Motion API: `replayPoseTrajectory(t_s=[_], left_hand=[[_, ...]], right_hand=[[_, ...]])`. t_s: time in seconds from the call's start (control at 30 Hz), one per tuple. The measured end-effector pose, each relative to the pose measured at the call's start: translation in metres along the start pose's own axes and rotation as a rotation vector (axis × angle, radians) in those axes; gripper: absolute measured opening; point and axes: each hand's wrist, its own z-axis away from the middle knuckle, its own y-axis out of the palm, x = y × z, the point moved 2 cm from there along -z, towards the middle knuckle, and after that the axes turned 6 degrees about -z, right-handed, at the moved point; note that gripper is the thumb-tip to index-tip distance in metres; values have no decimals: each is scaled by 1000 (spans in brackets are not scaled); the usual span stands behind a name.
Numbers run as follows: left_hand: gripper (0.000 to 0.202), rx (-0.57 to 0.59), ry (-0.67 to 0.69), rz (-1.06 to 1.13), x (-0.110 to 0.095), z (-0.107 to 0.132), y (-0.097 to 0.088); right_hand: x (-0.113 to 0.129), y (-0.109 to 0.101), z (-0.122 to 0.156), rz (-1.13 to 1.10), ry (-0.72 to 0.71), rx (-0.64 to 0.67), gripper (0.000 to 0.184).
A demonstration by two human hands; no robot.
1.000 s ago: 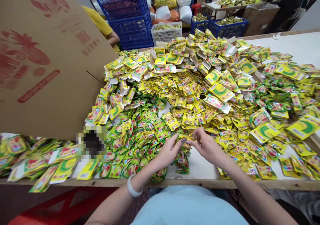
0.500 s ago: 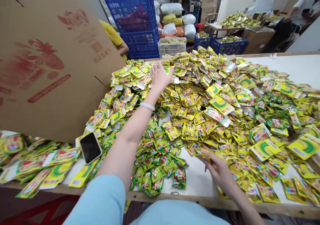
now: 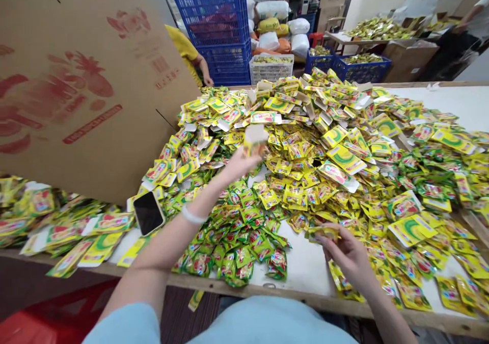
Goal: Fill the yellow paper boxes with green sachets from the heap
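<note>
A big heap of yellow and green sachets and flat yellow card sleeves covers the white table. My left hand is raised over the middle of the heap, closed on a yellow card sleeve that is blurred by motion. My right hand rests near the table's front edge, pinching a small stack of yellow sachets. A patch of green sachets lies between my arms.
A large cardboard box stands on the table at the left. A black phone lies on sachets beside it. Blue crates, a white basket and a person in yellow are behind the table.
My left hand has pulled back from the far top of the heap toward me, now holding a card sleeve. My right hand has lifted slightly with its sachets.
</note>
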Motion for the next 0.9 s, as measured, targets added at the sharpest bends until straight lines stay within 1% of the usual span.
replayPoseTrajectory(t_s=[0.03,0.07,0.13,0.2,0.27,0.33,0.4,0.47,0.53,0.63,0.7,0.73,0.8,0.83,0.9], left_hand=[[23,69,-21,129,2,30,13],[26,166,-57,264,3,60,28],[37,355,-182,461,3,111,58],[46,484,-303,592,0,147,80],[55,531,-371,654,-3,166,90],[56,534,-387,647,-3,173,92],[51,561,-371,591,-1,176,91],[45,594,-341,538,1,177,91],[42,616,-329,494,3,178,93],[39,646,-372,459,5,179,102],[37,664,-397,463,6,180,107],[36,665,-400,466,8,182,108],[33,677,-401,472,11,185,108],[33,690,-398,476,13,188,108],[37,713,-383,476,14,193,108]], right_hand=[[7,2,-4,-62,-3,1,25],[16,5,-9,-118,-16,-3,25],[33,13,-21,-202,-64,-10,27],[48,25,-34,-246,-110,14,25],[61,38,-44,-227,-140,91,19],[70,47,-50,-102,-167,212,13],[77,52,-50,125,-187,350,10],[82,51,-47,368,-181,471,11],[86,48,-44,553,-162,557,13],[93,46,-43,716,-150,669,20],[94,43,-43,693,-137,725,22],[92,41,-42,628,-117,728,20],[82,34,-39,449,-63,676,12],[75,31,-36,380,-56,639,12],[61,25,-27,330,-107,599,26]])
